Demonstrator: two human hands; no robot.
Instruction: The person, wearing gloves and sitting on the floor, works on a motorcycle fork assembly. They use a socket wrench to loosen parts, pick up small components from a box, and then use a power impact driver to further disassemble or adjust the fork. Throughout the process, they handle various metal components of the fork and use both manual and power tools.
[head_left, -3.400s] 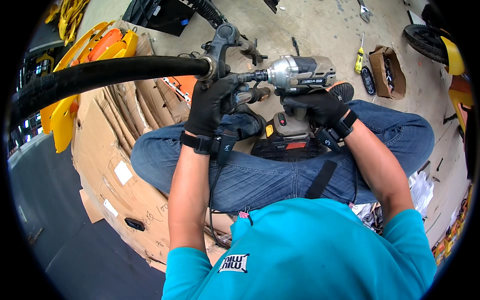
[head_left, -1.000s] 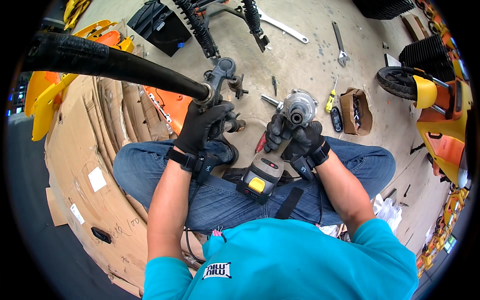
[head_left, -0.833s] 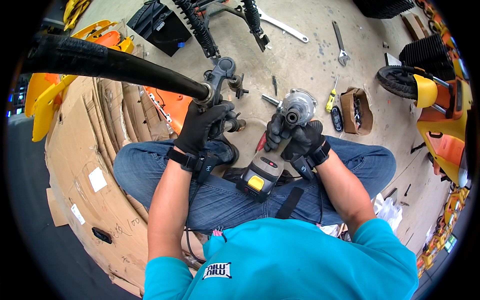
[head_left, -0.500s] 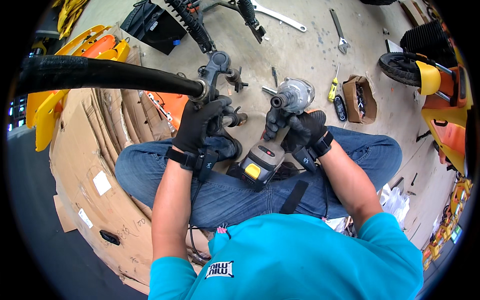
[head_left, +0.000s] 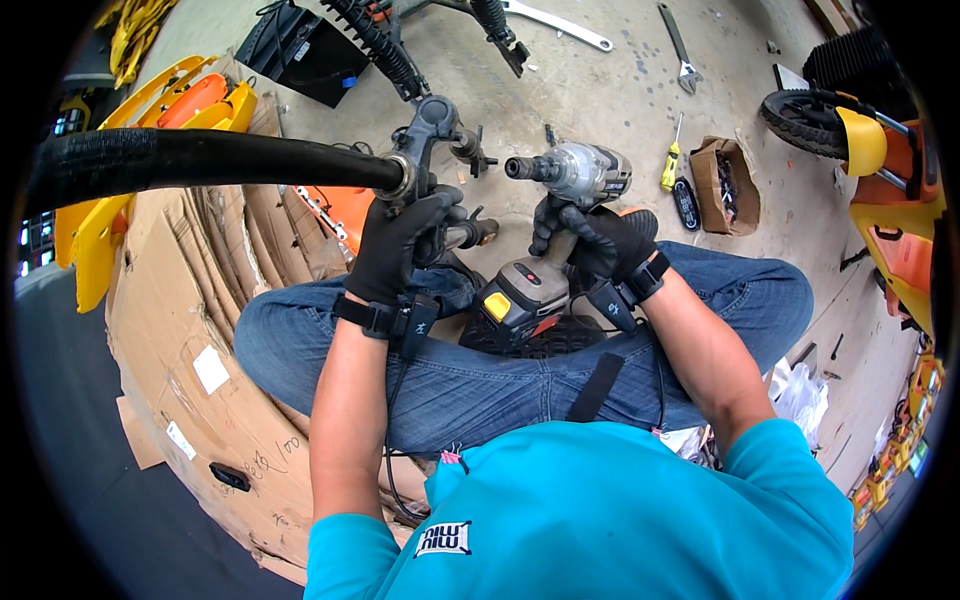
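Note:
My left hand (head_left: pixel 395 245), in a black glove, is closed around the lower part of a dark metal fork bracket (head_left: pixel 430 125). A thick black tube (head_left: pixel 230 160) runs from this bracket to the left. In my gloved right hand (head_left: pixel 600 240) is a cordless impact wrench (head_left: pixel 585 170), gripped by its handle. Its socket end points left at the bracket's bolts and stands apart from them. The wrench's battery (head_left: pixel 525 295), with a yellow latch, hangs over my crossed legs. My left fingertips are partly hidden behind the bracket.
Flattened cardboard (head_left: pixel 190 330) lies on my left, near yellow panels (head_left: pixel 95 250). Beyond are a black battery box (head_left: pixel 305 55) and a shock absorber (head_left: pixel 375 45). On the floor ahead right lie an adjustable wrench (head_left: pixel 680 50), a yellow screwdriver (head_left: pixel 671 165) and a carton of small parts (head_left: pixel 725 185).
The impact wrench has swung round in my right hand: its socket pointed toward me and now points left at the bracket. My left hand has stayed on the bracket.

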